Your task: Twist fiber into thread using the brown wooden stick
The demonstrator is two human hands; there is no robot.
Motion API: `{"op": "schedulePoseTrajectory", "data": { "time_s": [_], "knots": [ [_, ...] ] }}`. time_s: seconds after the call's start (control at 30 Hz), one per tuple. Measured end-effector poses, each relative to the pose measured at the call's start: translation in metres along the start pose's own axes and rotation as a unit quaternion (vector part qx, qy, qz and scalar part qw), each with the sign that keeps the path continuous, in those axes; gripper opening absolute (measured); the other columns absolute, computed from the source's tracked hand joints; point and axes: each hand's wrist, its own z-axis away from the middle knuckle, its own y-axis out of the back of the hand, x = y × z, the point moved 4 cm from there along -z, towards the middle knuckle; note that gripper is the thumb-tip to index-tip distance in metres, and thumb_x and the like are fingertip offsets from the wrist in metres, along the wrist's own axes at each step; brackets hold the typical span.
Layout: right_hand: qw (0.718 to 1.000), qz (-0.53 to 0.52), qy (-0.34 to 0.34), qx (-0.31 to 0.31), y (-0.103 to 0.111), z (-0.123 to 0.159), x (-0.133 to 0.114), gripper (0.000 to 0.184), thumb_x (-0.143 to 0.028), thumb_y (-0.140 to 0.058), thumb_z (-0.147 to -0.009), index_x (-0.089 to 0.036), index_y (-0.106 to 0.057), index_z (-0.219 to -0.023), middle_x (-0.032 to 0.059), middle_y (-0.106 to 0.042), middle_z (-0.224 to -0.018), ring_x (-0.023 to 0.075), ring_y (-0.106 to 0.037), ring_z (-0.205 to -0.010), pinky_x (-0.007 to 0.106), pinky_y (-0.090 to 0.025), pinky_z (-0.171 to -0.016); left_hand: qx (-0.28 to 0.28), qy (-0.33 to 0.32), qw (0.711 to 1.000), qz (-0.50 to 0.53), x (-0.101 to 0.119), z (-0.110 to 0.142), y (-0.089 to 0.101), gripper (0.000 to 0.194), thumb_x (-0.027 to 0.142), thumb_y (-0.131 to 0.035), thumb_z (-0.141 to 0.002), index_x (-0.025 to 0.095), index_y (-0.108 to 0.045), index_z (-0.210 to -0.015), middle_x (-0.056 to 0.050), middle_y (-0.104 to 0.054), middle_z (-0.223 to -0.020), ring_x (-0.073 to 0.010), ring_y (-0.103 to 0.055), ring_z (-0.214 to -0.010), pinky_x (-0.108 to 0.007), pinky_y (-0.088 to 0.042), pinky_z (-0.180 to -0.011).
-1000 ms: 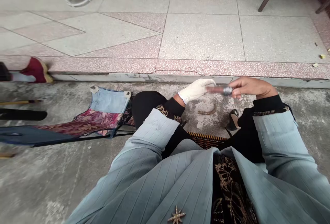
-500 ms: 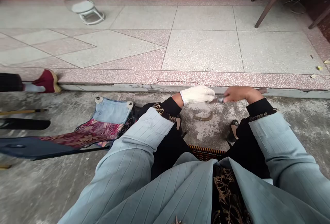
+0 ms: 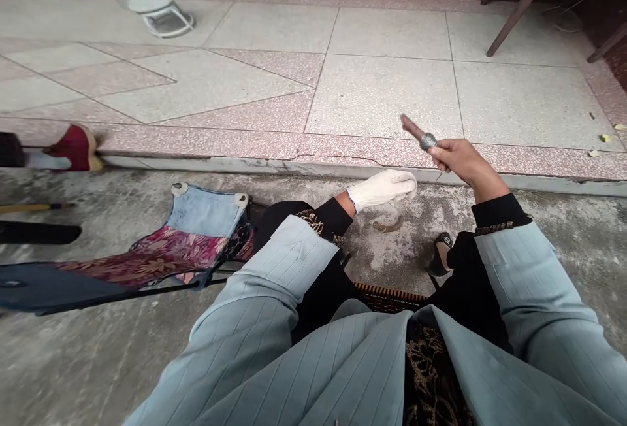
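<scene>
My right hand (image 3: 453,157), bare, grips a brown, rough stick (image 3: 412,125) with a coil of silvery wire (image 3: 428,142) wound round it. The stick's free end points up and left over the raised tiled floor. In a white knit glove, my left hand (image 3: 385,189) is lower, beside the step's edge, with its fingers curled together. Whatever those fingers hold is hidden, though a faint thin strand shows just below them. On the concrete under the glove lies a curved brown piece (image 3: 388,224).
A low step edge (image 3: 235,164) runs across in front of me. To my left stands a folding chair (image 3: 181,240) with denim and floral cloth. Another person's red shoe (image 3: 73,147) is at far left. A small white stool (image 3: 166,14) and wooden legs (image 3: 524,8) stand behind.
My right hand has swung the wire-wound stick up, its free end now pointing away to the upper left. My left hand has shifted slightly right and nearer to me; the hands are farther apart.
</scene>
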Motion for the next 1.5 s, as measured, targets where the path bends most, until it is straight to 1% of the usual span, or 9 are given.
{"op": "schedulePoseTrajectory", "data": {
  "time_s": [0.17,0.3,0.5,0.7,0.93,1.03,1.13,1.33,1.5],
  "knots": [
    [0.950,0.224,-0.065,-0.209,-0.008,0.020,0.027,0.034,-0.048,-0.066,-0.081,-0.015,-0.071,-0.090,-0.0005,-0.056,-0.064,0.0111,-0.046,-0.055,0.026,-0.033,-0.053,-0.017,-0.021,0.982,-0.186,0.010,0.001,0.008,0.031,0.038,-0.048,-0.092,0.014,-0.064,-0.079,0.000,-0.057,-0.071,-0.0107,-0.049,-0.063,-0.023,-0.034,-0.060],
    [0.876,0.117,-0.032,-0.467,-0.019,0.057,0.019,0.034,-0.049,-0.068,-0.081,-0.015,-0.070,-0.086,-0.0027,-0.054,-0.064,0.0094,-0.045,-0.055,0.024,-0.035,-0.054,-0.038,-0.037,0.984,-0.169,0.012,-0.001,0.008,0.028,0.037,-0.050,-0.091,0.015,-0.066,-0.084,-0.001,-0.062,-0.075,-0.0122,-0.053,-0.069,-0.023,-0.038,-0.065],
    [0.960,-0.117,0.047,-0.248,0.005,0.059,-0.004,0.032,-0.045,-0.072,-0.081,-0.014,-0.066,-0.084,-0.0021,-0.054,-0.067,0.0075,-0.044,-0.055,0.023,-0.035,-0.053,0.016,-0.003,0.998,-0.065,0.014,-0.008,0.003,0.030,0.038,-0.046,-0.094,0.014,-0.063,-0.087,0.000,-0.056,-0.069,-0.0077,-0.045,-0.056,-0.021,-0.037,-0.056],
    [0.966,-0.253,0.025,-0.044,0.013,0.049,0.005,0.035,-0.046,-0.077,-0.077,-0.016,-0.060,-0.078,-0.0010,-0.051,-0.065,0.0071,-0.042,-0.052,0.022,-0.032,-0.047,-0.017,0.028,0.999,0.020,0.000,-0.017,-0.016,0.035,0.042,-0.042,-0.096,0.015,-0.062,-0.093,0.002,-0.046,-0.064,-0.0077,-0.041,-0.054,-0.019,-0.035,-0.052],
    [0.998,-0.023,-0.044,0.045,0.022,0.039,0.018,0.038,-0.052,-0.068,-0.080,-0.016,-0.060,-0.079,0.0021,-0.054,-0.065,0.0105,-0.045,-0.054,0.025,-0.035,-0.052,-0.082,0.008,0.992,-0.095,0.002,-0.017,-0.026,0.039,0.045,-0.040,-0.096,0.016,-0.066,-0.095,-0.002,-0.060,-0.077,-0.0106,-0.047,-0.060,-0.022,-0.036,-0.058],
    [0.965,0.251,-0.077,0.009,0.015,0.034,0.026,0.032,-0.046,-0.061,-0.085,-0.015,-0.066,-0.084,0.0073,-0.060,-0.072,0.0151,-0.050,-0.061,0.028,-0.034,-0.057,-0.079,-0.011,0.977,-0.200,0.002,-0.019,-0.025,0.036,0.042,-0.041,-0.095,0.017,-0.067,-0.091,-0.003,-0.063,-0.082,-0.0137,-0.053,-0.070,-0.024,-0.036,-0.065],
    [0.909,0.379,-0.078,-0.153,-0.002,0.037,0.034,0.028,-0.042,-0.061,-0.084,-0.015,-0.067,-0.078,0.0088,-0.063,-0.075,0.0170,-0.052,-0.065,0.029,-0.031,-0.057,-0.078,-0.024,0.965,-0.250,-0.001,-0.020,-0.020,0.037,0.041,-0.040,-0.096,0.016,-0.066,-0.087,-0.003,-0.062,-0.079,-0.0139,-0.052,-0.068,-0.025,-0.034,-0.064],
    [0.884,0.131,-0.023,-0.449,-0.012,0.068,0.014,0.037,-0.053,-0.067,-0.080,-0.016,-0.070,-0.087,-0.0015,-0.057,-0.065,0.0104,-0.047,-0.057,0.024,-0.034,-0.055,-0.090,-0.050,0.975,-0.199,0.002,-0.013,-0.007,0.030,0.038,-0.047,-0.093,0.017,-0.067,-0.097,-0.004,-0.066,-0.092,-0.0155,-0.057,-0.082,-0.024,-0.039,-0.073],
    [0.967,-0.111,0.049,-0.224,0.015,0.072,-0.014,0.046,-0.061,-0.073,-0.073,-0.016,-0.066,-0.084,-0.0015,-0.053,-0.062,0.0086,-0.042,-0.051,0.024,-0.034,-0.049,-0.060,-0.020,0.981,-0.181,0.001,-0.014,-0.011,0.034,0.041,-0.044,-0.095,0.016,-0.066,-0.100,-0.005,-0.067,-0.091,-0.0161,-0.058,-0.079,-0.026,-0.040,-0.074]
  ]
}}
